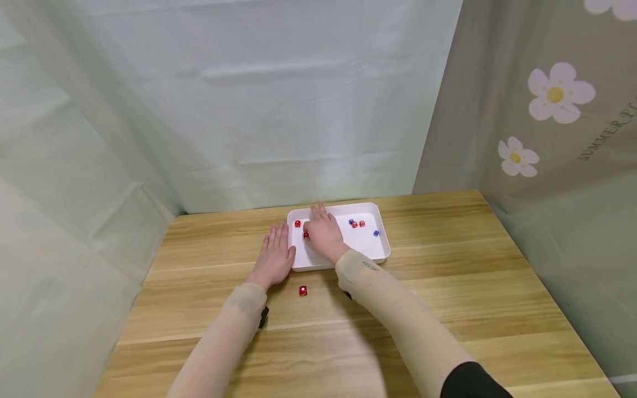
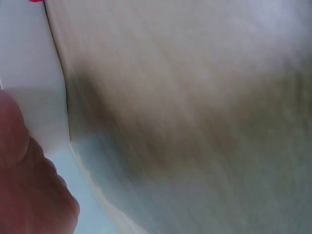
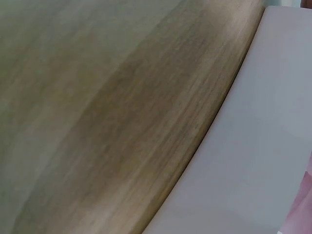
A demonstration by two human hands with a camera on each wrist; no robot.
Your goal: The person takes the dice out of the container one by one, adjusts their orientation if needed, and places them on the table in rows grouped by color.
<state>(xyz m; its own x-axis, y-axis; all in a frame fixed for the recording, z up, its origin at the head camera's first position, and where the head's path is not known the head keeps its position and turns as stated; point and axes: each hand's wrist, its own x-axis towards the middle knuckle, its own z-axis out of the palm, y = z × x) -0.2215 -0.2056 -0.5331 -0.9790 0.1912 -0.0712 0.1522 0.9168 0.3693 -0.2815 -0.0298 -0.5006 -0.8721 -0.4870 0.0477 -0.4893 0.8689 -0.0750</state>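
Observation:
A white tray [image 1: 338,264] lies near the table's back edge. My left hand [image 1: 275,258] rests flat along the tray's left side, fingers straight, with the thumb at the rim. Reaching over the front rim, my right hand [image 1: 324,235] is inside the tray and pinches a red die [image 1: 306,235] at its thumb and index finger, the other fingers stretched out. Behind it is another red die [image 1: 297,224]. Two more red dice [image 1: 361,224] and two blue dice [image 1: 376,233] lie in the tray's right half. The wrist views show mostly tray wall and wood.
One red die [image 1: 303,290] sits on the wooden table [image 1: 448,265] in front of the tray, between my forearms. Pale cloth [image 1: 259,110] hangs behind and at the left; a flower-printed curtain [image 1: 458,121] hangs at the right.

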